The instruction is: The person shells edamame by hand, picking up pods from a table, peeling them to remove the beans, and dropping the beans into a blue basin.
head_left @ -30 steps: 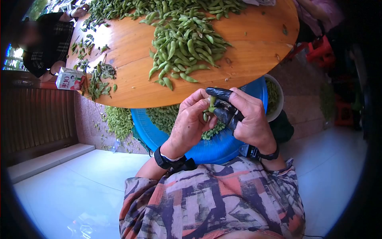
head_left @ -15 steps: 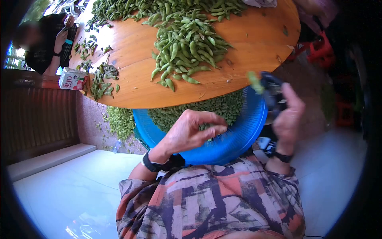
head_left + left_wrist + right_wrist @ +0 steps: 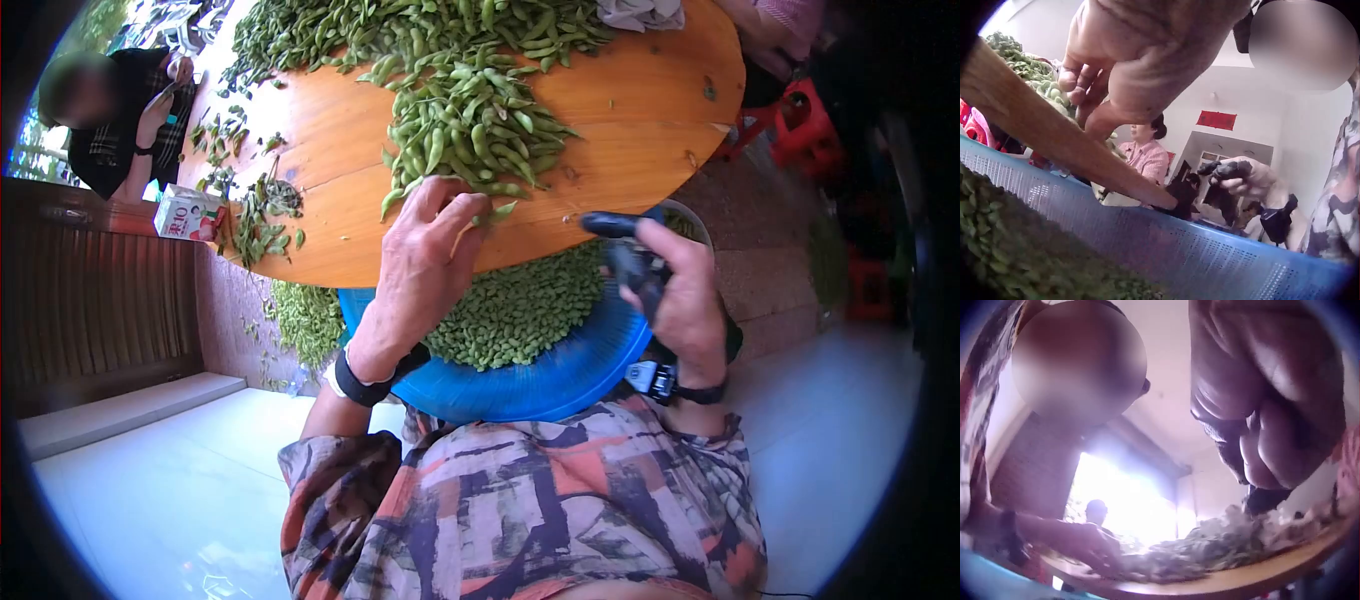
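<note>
My left hand [image 3: 425, 255] is at the near edge of a heap of green soybean pods [image 3: 470, 120] on the wooden table. A single pod [image 3: 500, 212] sticks out beside its thumb, and the curled fingers pinch it. In the left wrist view the left hand [image 3: 1147, 56] hangs over the table edge with its fingertips at the pods. My right hand [image 3: 680, 290] is raised over the right side of the blue basket [image 3: 610, 360], with black coverings on some fingers. Its index finger points left; no pod shows in it. Shelled green beans [image 3: 520, 310] fill the basket's middle.
The round table [image 3: 640, 110] overhangs the basket. Leafy scraps [image 3: 265, 215] and a printed carton [image 3: 188, 213] lie at its left edge. Another person [image 3: 125, 120] sits at the far left. Red stools [image 3: 805, 130] stand at the right; pods or hulls [image 3: 305, 320] lie on the floor.
Both hands worked together on a pod, then separated. The right hand swung out right with a green pod or hull, which is now gone, and came back slightly. The left hand moved up to the heap.
</note>
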### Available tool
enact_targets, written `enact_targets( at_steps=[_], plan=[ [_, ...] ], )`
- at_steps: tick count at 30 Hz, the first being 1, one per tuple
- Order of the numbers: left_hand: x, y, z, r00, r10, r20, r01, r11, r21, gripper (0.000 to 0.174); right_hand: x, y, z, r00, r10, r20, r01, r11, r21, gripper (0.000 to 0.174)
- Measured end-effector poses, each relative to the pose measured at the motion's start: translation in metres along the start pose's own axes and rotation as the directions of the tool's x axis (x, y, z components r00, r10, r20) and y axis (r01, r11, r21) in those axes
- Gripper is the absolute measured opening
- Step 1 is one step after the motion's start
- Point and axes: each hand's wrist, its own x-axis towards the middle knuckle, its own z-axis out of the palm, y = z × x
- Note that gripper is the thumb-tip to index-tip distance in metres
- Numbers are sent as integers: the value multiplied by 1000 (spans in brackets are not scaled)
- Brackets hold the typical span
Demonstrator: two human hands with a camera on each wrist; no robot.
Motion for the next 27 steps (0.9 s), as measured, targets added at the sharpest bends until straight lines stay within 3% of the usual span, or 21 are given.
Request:
enact_targets(
  at_steps=[1,2,3,4,6,7,9,15,19,21,23,25,27],
  plan=[
    [-3,5,0,1000,1,1,-1,1000,-3,18,7,1,10,993,95,70,-100,992,74,36],
    [-5,10,0,977,-195,91,212,947,-243,17,14,4,21,997,-37,62,36,999,21,37],
    [-7,14,0,909,-353,223,417,794,-443,17,19,1,27,995,-9,100,8,1000,5,32],
    [-9,16,4,908,-355,221,418,793,-443,17,21,-1,32,990,41,136,-48,997,53,28],
    [-15,17,13,906,-339,251,393,462,-795,18,23,0,36,980,90,178,-109,989,97,24],
    [-15,19,13,906,-341,250,393,460,-796,18,24,4,38,983,36,177,-53,994,93,20],
    [-16,23,11,829,-426,362,494,257,-830,16,24,6,38,984,-14,178,-2,996,87,16],
    [-18,28,14,760,-496,419,599,286,-747,11,18,6,36,979,7,203,-41,986,164,16],
    [-19,31,15,751,-474,460,616,251,-747,12,17,5,35,982,-47,182,8,977,212,17],
    [-23,28,19,764,-371,528,564,-12,-826,12,17,8,31,979,-56,198,10,974,225,16],
    [-33,24,32,789,-208,579,505,-319,-802,13,17,18,24,899,6,438,-288,762,580,20],
    [-39,27,42,829,-123,546,432,-478,-764,16,17,21,26,894,-5,448,-307,722,621,21],
    [-38,30,40,810,-152,566,443,-474,-761,14,16,22,26,889,-19,457,-324,680,658,23]
  ],
)
